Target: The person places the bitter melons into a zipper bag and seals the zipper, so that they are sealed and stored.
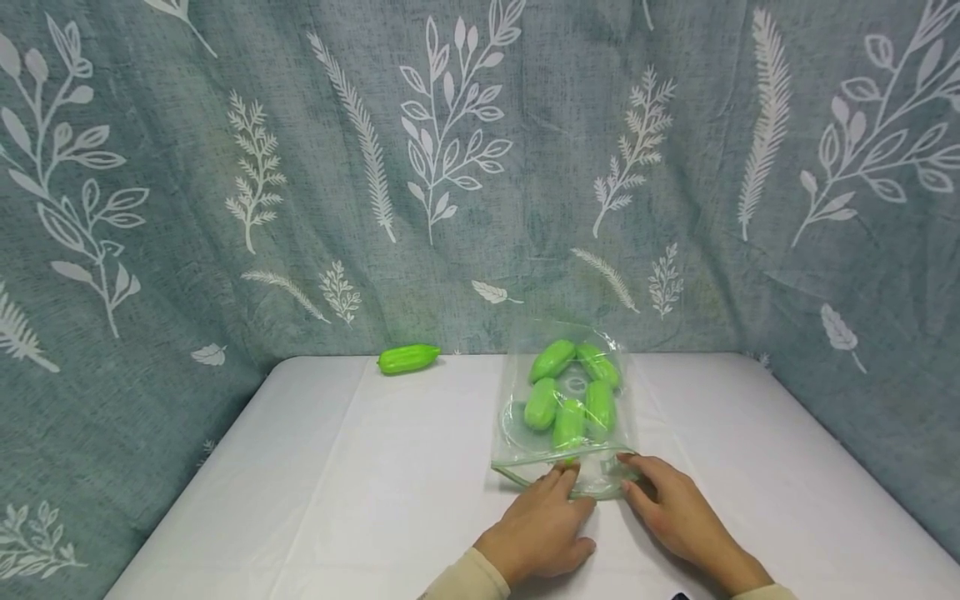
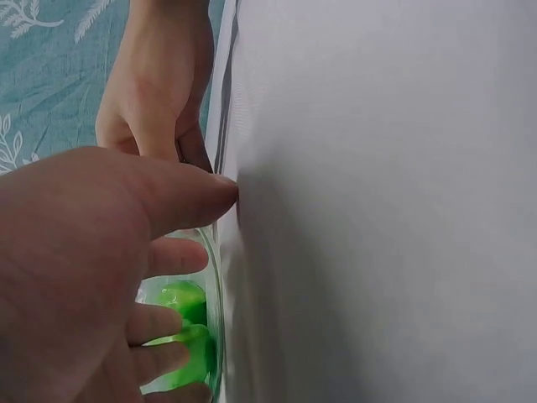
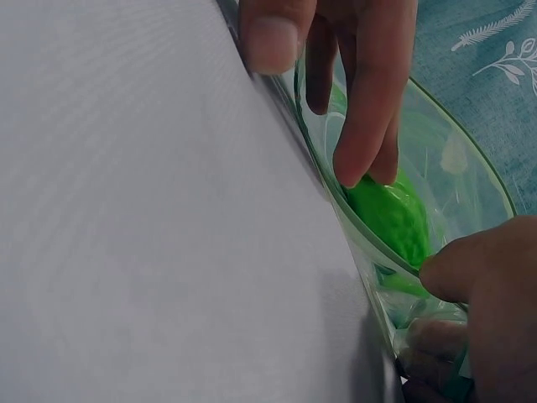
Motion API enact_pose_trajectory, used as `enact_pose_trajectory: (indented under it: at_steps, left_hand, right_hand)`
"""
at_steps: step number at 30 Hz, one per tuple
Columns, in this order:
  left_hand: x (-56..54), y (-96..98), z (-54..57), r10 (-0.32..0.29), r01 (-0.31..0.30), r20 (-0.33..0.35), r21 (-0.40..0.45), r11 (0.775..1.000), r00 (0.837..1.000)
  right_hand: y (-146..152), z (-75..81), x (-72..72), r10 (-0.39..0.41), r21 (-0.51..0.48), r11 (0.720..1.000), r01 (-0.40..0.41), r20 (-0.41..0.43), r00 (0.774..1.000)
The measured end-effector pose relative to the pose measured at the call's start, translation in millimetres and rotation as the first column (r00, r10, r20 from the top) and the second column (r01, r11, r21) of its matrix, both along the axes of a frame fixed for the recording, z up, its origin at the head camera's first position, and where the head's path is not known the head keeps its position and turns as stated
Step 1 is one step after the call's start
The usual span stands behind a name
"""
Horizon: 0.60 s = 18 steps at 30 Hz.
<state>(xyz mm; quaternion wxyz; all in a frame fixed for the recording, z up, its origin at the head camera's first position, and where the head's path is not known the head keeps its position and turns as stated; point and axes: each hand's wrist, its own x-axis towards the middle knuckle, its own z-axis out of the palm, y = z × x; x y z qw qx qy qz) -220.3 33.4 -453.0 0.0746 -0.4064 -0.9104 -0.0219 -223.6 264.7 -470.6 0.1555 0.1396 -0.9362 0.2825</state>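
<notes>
A clear plastic zip bag (image 1: 517, 425) with a green-edged mouth lies flat, its mouth toward me. Inside are several bright green cucumber-shaped vegetables (image 1: 553, 360); the nearest one (image 1: 570, 421) points at the mouth. My left hand (image 1: 536, 525) reaches into the mouth with extended fingers; in the right wrist view its fingertips touch the end of a green vegetable (image 3: 390, 214). In that view my right hand (image 3: 495, 294) pinches the bag's rim, thumb at the edge and fingers seen through the plastic. My left thumb (image 2: 193, 197) stays outside the bag.
Another green cucumber-shaped vegetable (image 1: 407, 359) lies at the table's back edge, left of the bag. The table has a white cover (image 1: 360, 483). A grey-green curtain with white leaf prints (image 1: 525, 150) hangs behind and at both sides. A small dark object (image 1: 680, 596) shows at the bottom edge.
</notes>
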Motion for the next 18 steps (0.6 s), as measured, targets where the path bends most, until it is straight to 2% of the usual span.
enact_pose_trajectory:
  at_steps: [4,12,18]
  left_hand:
    - [-1.9,0.4,0.2,0.006,-0.006,0.002,0.005,1.0,1.0]
    - [-7.5,2.6,1.2,0.035,-0.037,0.05,0.038,0.999,0.998]
    - [-11.7,6.2,0.9,0.05,-0.053,0.053,0.054,0.997,0.997]
  right_hand:
    - [0,-0.6,-0.1,0.002,-0.006,1.0,-0.002,-0.005,1.0]
    - [-1,0.7,0.4,-0.005,-0.017,1.0,0.005,0.006,1.0]
    - [-1,0.9,0.7,-0.006,-0.007,1.0,0.006,0.004,1.0]
